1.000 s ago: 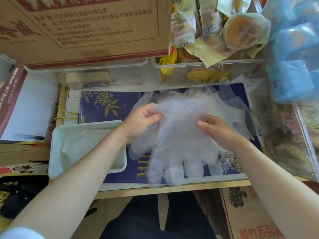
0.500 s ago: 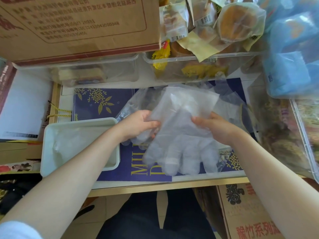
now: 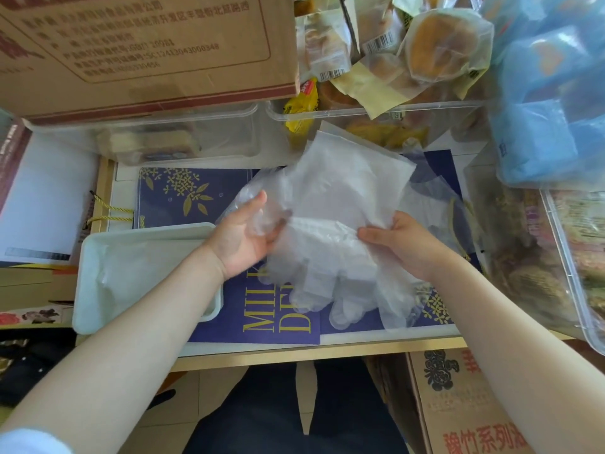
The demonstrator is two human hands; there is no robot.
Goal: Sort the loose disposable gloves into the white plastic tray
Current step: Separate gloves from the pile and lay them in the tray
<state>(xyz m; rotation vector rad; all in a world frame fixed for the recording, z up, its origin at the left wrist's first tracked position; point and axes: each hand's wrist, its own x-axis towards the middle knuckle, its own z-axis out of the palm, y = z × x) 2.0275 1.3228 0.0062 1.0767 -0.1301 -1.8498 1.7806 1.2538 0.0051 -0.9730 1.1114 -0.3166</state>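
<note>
Since a second ago you have lifted the bundle of gloves (image 3: 330,257) off the blue mat (image 3: 183,198) and tipped its cuff ends up toward the far bins, and your left hand (image 3: 244,239) has turned palm-up beneath it. From the head view, that left hand cups the left edge of the bundle with fingers curled into the film, while your right hand (image 3: 402,244) pinches the right edge between thumb and fingers. The gloves hang between both hands, above the mat and just right of the white plastic tray (image 3: 98,290). The tray seems to hold some clear film already, though how many gloves I cannot tell, so sorting looks begun but unfinished: this bundle and the loose film (image 3: 435,198) behind it are still outside. Around you, a cardboard box (image 3: 137,54) and clear bins of wrapped snacks (image 3: 435,50) crowd the desk's far side.
</note>
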